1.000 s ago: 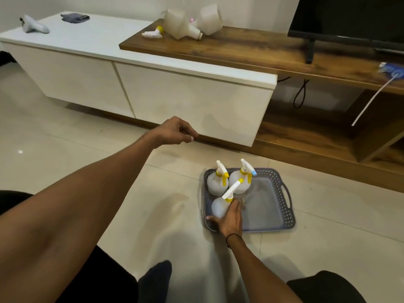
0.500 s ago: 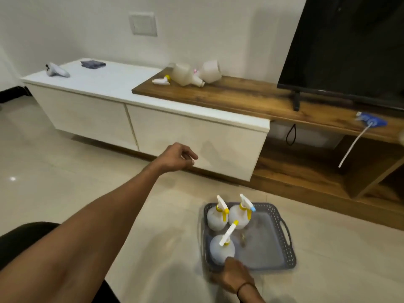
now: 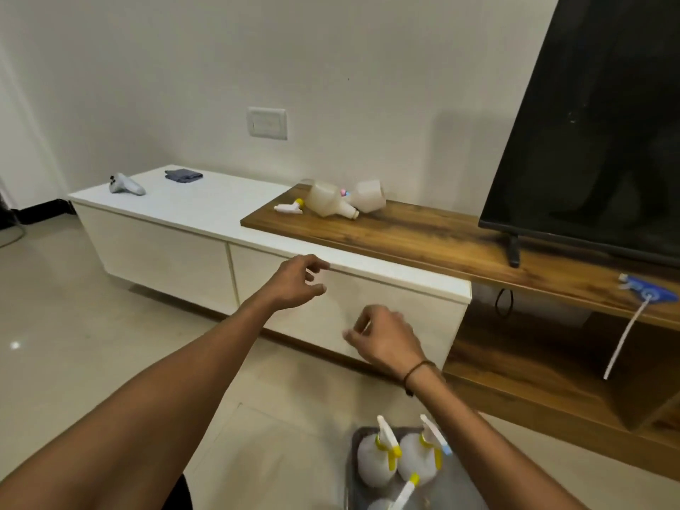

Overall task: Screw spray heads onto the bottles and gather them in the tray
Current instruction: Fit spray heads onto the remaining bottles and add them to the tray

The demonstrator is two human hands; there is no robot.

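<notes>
left hand (image 3: 294, 279) is out in front of the white cabinet (image 3: 346, 307), fingers loosely curled, nothing in it. arm runs long from the lower left, wrist about level, palm turned inward. right hand (image 3: 384, 336) sits lower and just right of it, back of the hand to the camera, fingers loosely bent, also empty. cord band on that wrist.

targets are up on the wooden shelf (image 3: 423, 233): a loose spray head (image 3: 290, 207) with a yellow collar, lying flat, and just right of it two bare bottles (image 3: 344, 198) on their sides, touching. neither has a head on.

step in hand looks like the reach for the next bottle and head. suggest: left takes the spray head, right takes the nearer bottle by its body. stand the bottle upright before threading, since a tilted neck likely cross-threads. turn the collar, not the nozzle.

tray (image 3: 355, 473) is on the floor at the bottom edge, well below both hands, with three finished bottles (image 3: 397, 461) in it, heads on. my read: three done, two left.
</notes>
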